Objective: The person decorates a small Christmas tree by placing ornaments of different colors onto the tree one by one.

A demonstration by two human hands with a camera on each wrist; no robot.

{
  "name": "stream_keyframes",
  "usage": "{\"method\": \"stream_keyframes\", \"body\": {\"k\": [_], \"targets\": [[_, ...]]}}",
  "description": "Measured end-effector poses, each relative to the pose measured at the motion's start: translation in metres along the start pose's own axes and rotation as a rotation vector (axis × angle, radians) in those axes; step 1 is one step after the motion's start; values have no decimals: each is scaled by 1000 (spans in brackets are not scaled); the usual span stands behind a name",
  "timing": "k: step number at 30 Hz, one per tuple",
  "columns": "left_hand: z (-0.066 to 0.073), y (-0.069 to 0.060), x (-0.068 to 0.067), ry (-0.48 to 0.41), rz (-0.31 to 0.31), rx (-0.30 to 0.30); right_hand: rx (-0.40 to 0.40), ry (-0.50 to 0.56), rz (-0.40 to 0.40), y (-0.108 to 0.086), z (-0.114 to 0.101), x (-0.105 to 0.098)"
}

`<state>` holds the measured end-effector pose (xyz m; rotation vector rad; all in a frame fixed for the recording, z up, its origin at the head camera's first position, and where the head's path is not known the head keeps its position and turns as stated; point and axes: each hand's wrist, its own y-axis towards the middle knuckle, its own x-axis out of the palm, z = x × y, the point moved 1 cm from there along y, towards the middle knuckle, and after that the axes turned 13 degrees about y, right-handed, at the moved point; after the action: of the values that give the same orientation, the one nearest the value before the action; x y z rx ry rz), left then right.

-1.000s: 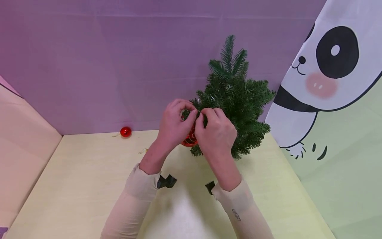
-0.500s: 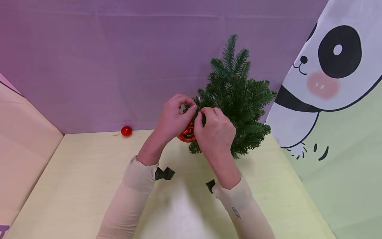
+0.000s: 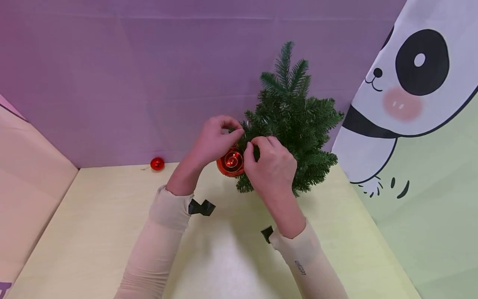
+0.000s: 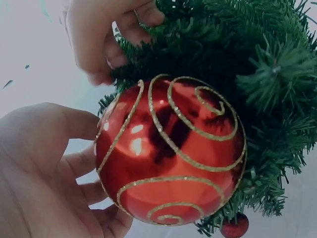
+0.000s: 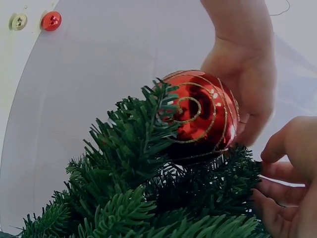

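Note:
A small green artificial Christmas tree (image 3: pixel 295 120) stands at the back right. On its left side hangs a large red Christmas ball (image 3: pixel 230 162) with gold glitter swirls, large in the left wrist view (image 4: pixel 173 148) too. My left hand (image 3: pixel 214 139) is above and beside the ball, thumb and forefinger pinching its thin string (image 3: pixel 244 133). To the right, my right hand (image 3: pixel 270 164) pinches a branch tip; in the right wrist view its fingers meet the needles (image 5: pixel 237 173). Whether it also holds the string is too small to tell.
A small red ball (image 3: pixel 157 163) with a gold string lies at the table's back left. The right wrist view has a gold ball (image 5: pixel 19 21) near a red one. Behind the table (image 3: pixel 104 232) hangs a purple cloth (image 3: pixel 149 83); a panda-printed panel (image 3: pixel 410 104) is at the right.
My left hand has moved a little left and up, away from the right hand. The large ball has shifted left and shows more fully. My right hand is almost still.

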<state>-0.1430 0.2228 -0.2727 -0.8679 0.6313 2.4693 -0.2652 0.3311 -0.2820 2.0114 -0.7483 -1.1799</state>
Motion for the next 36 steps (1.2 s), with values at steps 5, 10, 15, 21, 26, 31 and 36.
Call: {"method": "stream_keyframes", "body": {"k": [5,10,15,21,26,31,36], "targets": [[-8,2,0,-39,-62,-5,8,8,-3,-2,0,0],[-14,-1,-1,-63,-81,38,13,11,19,-4,-3,0],[-20,-6,-2,-84,-84,60,22,2,35,-4,-5,1],[-28,-9,-1,-81,-87,119,43,-10,51,-5,-6,7],[-30,-13,0,-91,-77,138,36,11,37,-6,-5,7],[-33,-15,2,-100,-71,134,17,11,8,-8,-7,4],[-37,-20,1,-118,-77,117,-13,7,5,-8,-10,-8]]}}
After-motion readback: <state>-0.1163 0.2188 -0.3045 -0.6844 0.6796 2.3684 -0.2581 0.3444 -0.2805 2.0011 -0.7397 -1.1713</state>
